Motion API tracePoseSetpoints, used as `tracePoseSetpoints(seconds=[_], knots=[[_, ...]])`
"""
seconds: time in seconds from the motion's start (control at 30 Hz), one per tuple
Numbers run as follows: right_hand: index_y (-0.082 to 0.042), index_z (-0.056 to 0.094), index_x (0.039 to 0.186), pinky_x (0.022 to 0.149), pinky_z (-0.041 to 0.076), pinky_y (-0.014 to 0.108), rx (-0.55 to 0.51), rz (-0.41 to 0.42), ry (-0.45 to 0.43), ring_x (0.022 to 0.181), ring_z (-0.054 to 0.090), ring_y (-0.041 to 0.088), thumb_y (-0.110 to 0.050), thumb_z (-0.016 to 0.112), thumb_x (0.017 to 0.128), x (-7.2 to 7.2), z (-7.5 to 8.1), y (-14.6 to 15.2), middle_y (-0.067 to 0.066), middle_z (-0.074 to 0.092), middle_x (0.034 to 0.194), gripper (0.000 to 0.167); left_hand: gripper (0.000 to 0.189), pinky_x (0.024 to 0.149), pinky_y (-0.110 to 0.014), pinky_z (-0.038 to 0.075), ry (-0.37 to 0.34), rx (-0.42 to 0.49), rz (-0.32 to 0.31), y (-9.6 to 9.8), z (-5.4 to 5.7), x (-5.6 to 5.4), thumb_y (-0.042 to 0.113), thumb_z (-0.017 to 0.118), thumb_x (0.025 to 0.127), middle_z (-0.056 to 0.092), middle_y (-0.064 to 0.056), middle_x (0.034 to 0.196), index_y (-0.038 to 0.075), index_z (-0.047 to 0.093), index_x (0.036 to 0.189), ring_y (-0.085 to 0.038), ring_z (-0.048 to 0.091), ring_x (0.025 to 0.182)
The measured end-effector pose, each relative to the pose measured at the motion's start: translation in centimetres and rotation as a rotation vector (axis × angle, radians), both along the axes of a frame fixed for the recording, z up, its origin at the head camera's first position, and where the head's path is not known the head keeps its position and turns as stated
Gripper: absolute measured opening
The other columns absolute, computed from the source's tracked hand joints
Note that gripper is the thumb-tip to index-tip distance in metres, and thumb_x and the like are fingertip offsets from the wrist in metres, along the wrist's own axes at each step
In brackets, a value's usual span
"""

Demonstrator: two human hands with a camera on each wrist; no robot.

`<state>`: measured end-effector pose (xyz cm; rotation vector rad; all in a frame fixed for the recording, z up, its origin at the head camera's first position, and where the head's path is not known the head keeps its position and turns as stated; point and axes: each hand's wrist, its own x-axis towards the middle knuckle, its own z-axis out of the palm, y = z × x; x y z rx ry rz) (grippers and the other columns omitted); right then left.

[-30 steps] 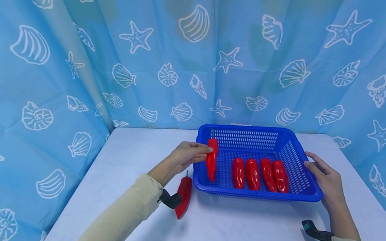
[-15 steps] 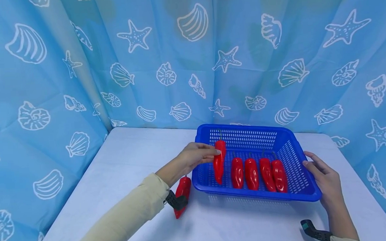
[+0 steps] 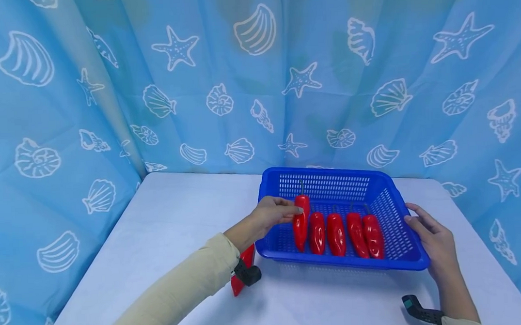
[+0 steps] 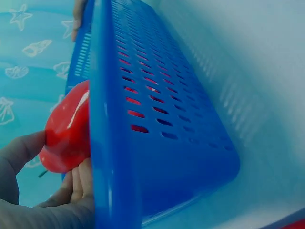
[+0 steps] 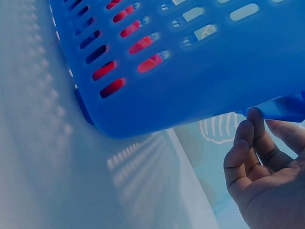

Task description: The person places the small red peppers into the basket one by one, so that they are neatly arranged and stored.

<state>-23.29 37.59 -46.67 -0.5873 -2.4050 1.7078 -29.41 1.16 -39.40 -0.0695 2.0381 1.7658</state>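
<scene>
In the head view my left hand (image 3: 271, 216) pinches a glossy red chili pepper (image 3: 301, 228) with a green stem, stem end away from me, inside the left part of a blue slotted plastic basket (image 3: 334, 261). Several similar red peppers (image 3: 336, 235) lie side by side to its right. Thumb and fingers gripping the pepper (image 4: 66, 126) show in the left wrist view, partly behind the basket rim. At the basket's right end, my right hand (image 3: 436, 242) grips the rim, thumb on top. The right wrist view shows curled fingers under the rim.
Another red pepper (image 3: 237, 285) lies on the white tabletop (image 3: 188, 214), left of the basket and partly hidden by my left wrist and its black camera (image 3: 250, 275). A blue curtain (image 3: 257, 85) with white shells and starfish hangs behind and at the sides.
My left hand has moved right and nearer to me, bringing the pepper from the basket's left end up beside the row. The right hand keeps its grip on the rim.
</scene>
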Motion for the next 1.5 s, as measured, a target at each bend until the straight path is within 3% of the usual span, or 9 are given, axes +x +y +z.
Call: tracePoseSetpoints(seconds=[0.17, 0.43, 0.7, 0.93, 1.03, 1.2, 1.33, 1.5], knots=[[-0.038, 0.04, 0.153, 0.064, 0.055, 0.016, 0.031, 0.001, -0.01, 0.101, 0.054, 0.01, -0.061, 0.056, 0.094, -0.1, 0.0, 0.0, 0.014, 0.049, 0.138, 0.065, 0.032, 0.087, -0.034, 0.057, 0.034, -0.1, 0.011, 0.6, -0.2, -0.1, 0.019, 0.078, 0.088, 0.068, -0.009, 0.098, 0.001, 0.065, 0.111, -0.018, 0.071, 0.087], [-0.037, 0.042, 0.152, 0.065, 0.056, 0.016, 0.0, -0.009, -0.012, 0.097, 0.055, 0.005, -0.06, 0.057, 0.094, -0.2, -0.1, -0.1, 0.009, 0.052, 0.133, 0.065, 0.034, 0.097, -0.043, 0.052, 0.029, -0.24, 0.043, 1.6, -0.6, -0.7, 0.022, 0.08, 0.087, 0.067, -0.009, 0.096, 0.001, 0.065, 0.109, -0.026, 0.069, 0.095], [-0.04, 0.038, 0.153, 0.062, 0.054, 0.014, 0.015, -0.041, -0.068, 0.122, 0.051, 0.033, -0.063, 0.054, 0.094, 0.3, -0.3, -0.1, 0.017, 0.041, 0.151, 0.066, 0.025, 0.091, -0.047, 0.052, 0.017, -0.349, 0.028, 2.6, -2.5, -0.2, 0.019, 0.081, 0.084, 0.064, -0.009, 0.085, 0.007, 0.059, 0.087, -0.027, 0.066, 0.088], [-0.039, 0.043, 0.151, 0.063, 0.055, 0.015, -0.019, -0.069, -0.046, 0.094, 0.056, 0.005, -0.06, 0.059, 0.093, 0.2, -0.5, -0.5, 0.012, 0.049, 0.141, 0.064, 0.025, 0.087, -0.043, 0.054, 0.009, -0.339, 0.064, 2.7, -3.2, -0.3, 0.017, 0.08, 0.085, 0.064, -0.01, 0.084, 0.005, 0.059, 0.091, -0.028, 0.067, 0.088], [-0.038, 0.044, 0.151, 0.063, 0.055, 0.016, -0.018, -0.065, -0.039, 0.091, 0.057, 0.001, -0.059, 0.059, 0.093, -0.1, -0.3, -0.6, 0.011, 0.05, 0.139, 0.063, 0.026, 0.086, -0.041, 0.054, 0.005, -0.349, 0.06, 2.6, -3.3, -0.3, 0.017, 0.08, 0.085, 0.065, -0.009, 0.084, 0.005, 0.06, 0.095, -0.025, 0.067, 0.083], [-0.04, 0.043, 0.151, 0.063, 0.055, 0.015, -0.013, -0.06, -0.054, 0.11, 0.057, 0.018, -0.06, 0.058, 0.093, -0.2, -0.1, -0.5, 0.014, 0.045, 0.149, 0.063, 0.021, 0.088, -0.041, 0.054, -0.009, -0.363, 0.039, 2.5, -3.4, -0.1, 0.02, 0.077, 0.089, 0.069, -0.009, 0.085, 0.004, 0.063, 0.095, -0.022, 0.069, 0.081], [-0.04, 0.04, 0.152, 0.063, 0.054, 0.014, 0.017, -0.035, -0.044, 0.125, 0.05, 0.034, -0.06, 0.054, 0.095, -0.2, -0.2, -0.5, 0.017, 0.04, 0.154, 0.062, 0.019, 0.088, -0.041, 0.054, -0.001, -0.36, 0.023, 2.5, -3.2, 0.1, 0.021, 0.073, 0.093, 0.071, -0.009, 0.083, 0.004, 0.066, 0.089, -0.023, 0.07, 0.082], [-0.041, 0.04, 0.152, 0.064, 0.055, 0.016, 0.009, -0.016, -0.039, 0.122, 0.051, 0.032, -0.061, 0.054, 0.095, -0.1, -0.4, -0.3, 0.018, 0.039, 0.155, 0.063, 0.018, 0.092, -0.042, 0.055, 0.01, -0.317, 0.015, 2.3, -2.7, 0.2, 0.021, 0.07, 0.095, 0.07, -0.008, 0.085, 0.004, 0.066, 0.096, -0.022, 0.071, 0.084]])
